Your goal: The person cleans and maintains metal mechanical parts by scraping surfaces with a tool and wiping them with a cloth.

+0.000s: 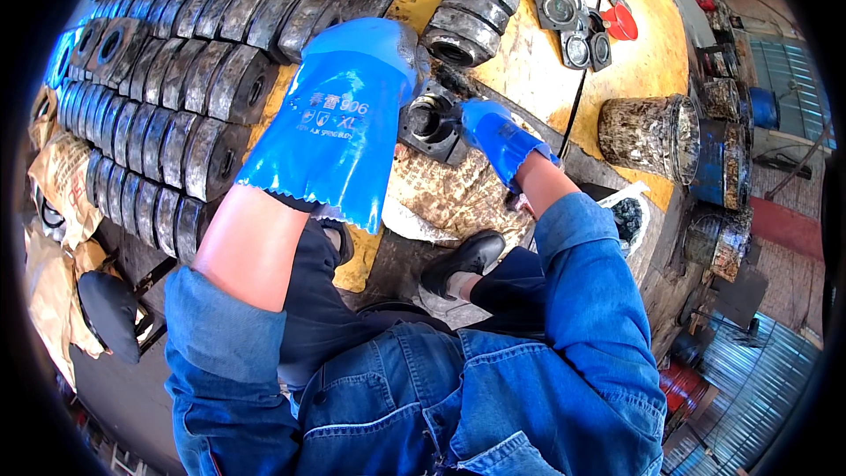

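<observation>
A grimy work surface with worn yellow paint (665,44) spread out ahead of the person. On its left lay long rows of thick, dark, soot-grey metal blocks (181,132), set face to face, some showing round bores. A short stack of similar dark metal blocks (473,18) stood apart beyond the hands, and a stain-streaked cylindrical bucket (648,139) sat to the right.

Work on one piece seemed under way: a single dark metal block with a round bore (449,148) lay between the hands, on or just beyond a stained pale cloth (449,185). Whether the rows were finished or waiting could not be told, so neither could the amount left.

The left hand (397,42), in a long blue rubber glove with grey-smeared fingers, was just above and left of that block; its fingertips were hidden, so their opening and any hold could not be told. The right hand (489,126), in a matching blue glove, had its fingers bent toward the block's right edge, apparently touching it; whether they gripped was unclear.
</observation>
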A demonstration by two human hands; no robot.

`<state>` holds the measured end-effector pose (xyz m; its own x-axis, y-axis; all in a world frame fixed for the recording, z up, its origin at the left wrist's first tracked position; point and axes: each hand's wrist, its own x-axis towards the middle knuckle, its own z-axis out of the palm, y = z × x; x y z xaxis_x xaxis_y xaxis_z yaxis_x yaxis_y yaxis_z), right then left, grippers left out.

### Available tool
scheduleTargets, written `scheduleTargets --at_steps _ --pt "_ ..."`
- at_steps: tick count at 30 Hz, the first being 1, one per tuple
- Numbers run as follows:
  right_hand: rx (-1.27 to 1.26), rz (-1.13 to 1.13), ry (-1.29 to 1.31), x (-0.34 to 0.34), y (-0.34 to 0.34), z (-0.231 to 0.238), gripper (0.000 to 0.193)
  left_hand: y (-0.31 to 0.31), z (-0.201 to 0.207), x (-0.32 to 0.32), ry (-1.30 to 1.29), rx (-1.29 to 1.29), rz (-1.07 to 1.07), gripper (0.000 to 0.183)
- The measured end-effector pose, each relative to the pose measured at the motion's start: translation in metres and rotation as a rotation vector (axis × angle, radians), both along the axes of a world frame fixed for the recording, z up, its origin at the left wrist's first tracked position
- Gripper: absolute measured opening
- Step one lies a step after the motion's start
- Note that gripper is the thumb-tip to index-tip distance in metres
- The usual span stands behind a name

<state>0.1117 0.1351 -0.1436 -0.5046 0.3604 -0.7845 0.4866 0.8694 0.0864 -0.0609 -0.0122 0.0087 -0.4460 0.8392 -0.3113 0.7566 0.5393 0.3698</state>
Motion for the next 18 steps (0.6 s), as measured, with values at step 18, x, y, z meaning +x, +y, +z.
scheduleTargets --at_steps 18 --pt "-0.448 -0.861 0.75 0.033 -0.029 -0.065 0.027 0.002 -0.003 0.007 0.06 0.039 -0.012 0.031"
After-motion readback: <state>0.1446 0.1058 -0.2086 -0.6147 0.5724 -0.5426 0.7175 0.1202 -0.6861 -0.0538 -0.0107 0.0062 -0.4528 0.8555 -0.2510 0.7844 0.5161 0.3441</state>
